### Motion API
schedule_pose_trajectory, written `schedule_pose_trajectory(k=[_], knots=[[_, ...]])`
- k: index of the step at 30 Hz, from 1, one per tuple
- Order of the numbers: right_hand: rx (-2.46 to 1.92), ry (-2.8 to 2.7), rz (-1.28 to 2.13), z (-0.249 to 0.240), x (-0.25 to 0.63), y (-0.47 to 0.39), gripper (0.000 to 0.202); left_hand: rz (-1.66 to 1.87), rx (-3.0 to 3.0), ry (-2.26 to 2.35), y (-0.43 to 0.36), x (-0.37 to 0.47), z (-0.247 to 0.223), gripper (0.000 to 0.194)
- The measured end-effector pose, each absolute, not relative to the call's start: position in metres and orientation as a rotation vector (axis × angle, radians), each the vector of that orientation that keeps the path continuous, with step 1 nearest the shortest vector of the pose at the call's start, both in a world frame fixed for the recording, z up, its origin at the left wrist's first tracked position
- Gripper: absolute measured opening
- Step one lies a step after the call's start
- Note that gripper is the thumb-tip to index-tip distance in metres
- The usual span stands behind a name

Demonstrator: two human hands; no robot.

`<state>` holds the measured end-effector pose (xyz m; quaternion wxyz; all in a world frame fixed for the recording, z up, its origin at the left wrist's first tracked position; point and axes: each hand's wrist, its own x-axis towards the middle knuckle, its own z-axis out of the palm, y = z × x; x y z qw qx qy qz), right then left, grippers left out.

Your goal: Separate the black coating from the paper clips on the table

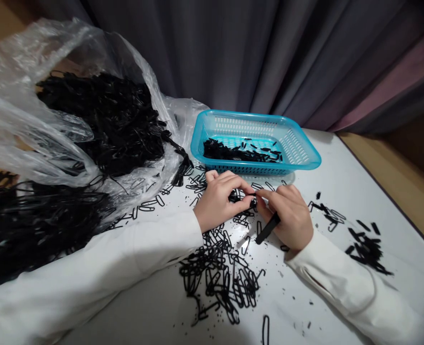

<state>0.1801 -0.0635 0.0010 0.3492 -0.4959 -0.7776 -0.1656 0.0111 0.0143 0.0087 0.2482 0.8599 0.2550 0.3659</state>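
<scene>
My left hand [219,199] is closed in a pinch, thumb and forefinger meeting on a small black piece [253,194]. My right hand [287,213] touches the same piece with its fingertips. A tool with a slim black handle [268,228] is held in the right hand and sticks out below the palm; its working end is hidden by the fingers. Under and in front of both hands lie many thin black loops [229,282], mixed with tiny black scraps on the white table [136,297].
Behind the hands stands a blue plastic basket [257,168] with short black pieces inside. A clear plastic bag [125,52] at left holds tangled black strips [104,120]; more black strands [35,230] lie before it. Small black pieces [368,249] are heaped at right. Grey curtains [212,52] hang behind.
</scene>
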Motion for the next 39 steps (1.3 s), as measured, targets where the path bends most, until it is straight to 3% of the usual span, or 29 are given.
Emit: schedule_pose_trajectory(k=[18,39], knots=[[-1.342,-2.025,-0.303,0.0046,0.1768,-0.0638,0.017,0.923,2.341,0.668,0.0131,0.0111,0.0114,0.004],[-1.465,-1.635,-0.11,-0.0023,0.1795,-0.0619,0.012,0.998,2.349,0.68,0.0175,0.0096,0.009,0.003]])
